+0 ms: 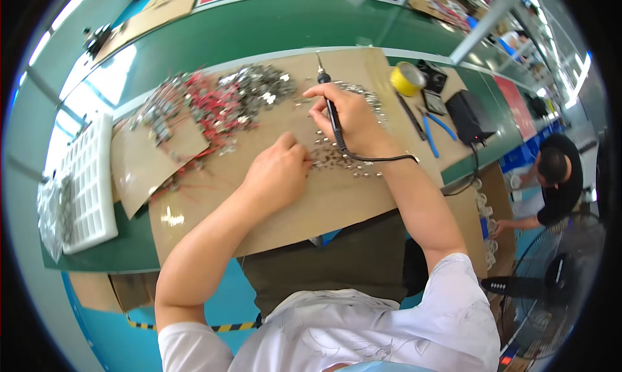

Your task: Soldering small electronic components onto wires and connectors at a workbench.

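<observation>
My right hand [353, 118] grips a soldering iron [333, 118] like a pen, its metal tip pointing up toward the far edge of the brown board [324, 207]. A black cord trails from the handle over my right wrist. My left hand [277, 170] rests on the board, fingers curled together; whatever they hold is hidden. Small brown pieces [332, 157] lie scattered just right of those fingertips. Small shiny metal parts [363, 93] are spread beyond and beside my right hand. Farther left sit a heap of silver metal parts [262, 86] and a tangle of red-wired parts [210, 110].
At right are a yellow roll [407, 78], blue-handled pliers [438, 129] and a black box [471, 116] with a cable. A white compartment tray [91, 184] and a clear plastic bag [53, 210] stand left. A person [556, 171] and a fan [557, 275] are off to the right.
</observation>
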Motion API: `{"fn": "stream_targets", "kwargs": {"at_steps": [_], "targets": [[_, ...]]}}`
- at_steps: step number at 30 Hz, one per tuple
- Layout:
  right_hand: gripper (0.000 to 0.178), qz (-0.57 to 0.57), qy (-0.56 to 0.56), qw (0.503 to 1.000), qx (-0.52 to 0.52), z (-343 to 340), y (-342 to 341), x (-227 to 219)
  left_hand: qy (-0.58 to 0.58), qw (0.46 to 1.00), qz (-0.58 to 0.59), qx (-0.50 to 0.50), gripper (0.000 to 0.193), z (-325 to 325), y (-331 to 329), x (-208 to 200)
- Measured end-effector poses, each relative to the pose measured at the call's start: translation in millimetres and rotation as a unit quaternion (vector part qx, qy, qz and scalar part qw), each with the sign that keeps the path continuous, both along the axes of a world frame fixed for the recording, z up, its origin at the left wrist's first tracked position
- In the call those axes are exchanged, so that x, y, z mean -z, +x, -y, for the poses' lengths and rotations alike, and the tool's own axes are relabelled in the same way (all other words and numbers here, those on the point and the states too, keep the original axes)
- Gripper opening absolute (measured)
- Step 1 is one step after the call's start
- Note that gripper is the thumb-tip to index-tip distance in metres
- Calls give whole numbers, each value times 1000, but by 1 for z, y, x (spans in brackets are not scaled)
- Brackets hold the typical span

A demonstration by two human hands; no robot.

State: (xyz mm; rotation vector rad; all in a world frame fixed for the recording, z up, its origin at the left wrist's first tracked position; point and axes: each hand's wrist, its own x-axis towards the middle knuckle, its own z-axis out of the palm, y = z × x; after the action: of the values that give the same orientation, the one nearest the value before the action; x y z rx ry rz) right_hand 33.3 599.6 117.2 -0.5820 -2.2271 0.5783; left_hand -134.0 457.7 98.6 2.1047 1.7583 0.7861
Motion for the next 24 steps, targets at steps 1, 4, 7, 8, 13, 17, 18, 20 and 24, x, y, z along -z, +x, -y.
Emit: {"fn": "stream_targets", "kwargs": {"at_steps": [1, 4, 7, 8, 13, 17, 18, 20, 24], "targets": [[34, 4, 17, 1000, 7, -3, 9, -2, 7, 1000, 0, 14, 16, 0, 1, 1], [34, -9, 9, 995, 100, -19, 48, -17, -11, 1000, -1, -3, 17, -1, 7, -1], [34, -7, 56, 978, 199, -62, 97, -29, -32, 999, 6, -28, 13, -1, 10, -6], [33, -18, 68, 976, 207, -78, 107, -23, -35, 999, 3, -27, 14, 0, 7, -2], [40, -101, 22, 980, 173, -86, 143, -9, -34, 977, -185, 105, 16, -12, -3, 17], [44, -59, -68, 985, 146, -36, 106, -3, -16, 995, -81, 60, 12, -12, -4, 11], [44, -74, -117, 983, 123, -27, 93, -1, -12, 997, -58, 48, 12, -12, -6, 15], [44, -95, -114, 985, 85, -7, 67, -1, 1, 998, -49, 36, 12, -10, -5, 15], [44, -155, -191, 969, 21, 24, 34, 0, 18, 999, -38, 34, 16, -9, -3, 31]]}}
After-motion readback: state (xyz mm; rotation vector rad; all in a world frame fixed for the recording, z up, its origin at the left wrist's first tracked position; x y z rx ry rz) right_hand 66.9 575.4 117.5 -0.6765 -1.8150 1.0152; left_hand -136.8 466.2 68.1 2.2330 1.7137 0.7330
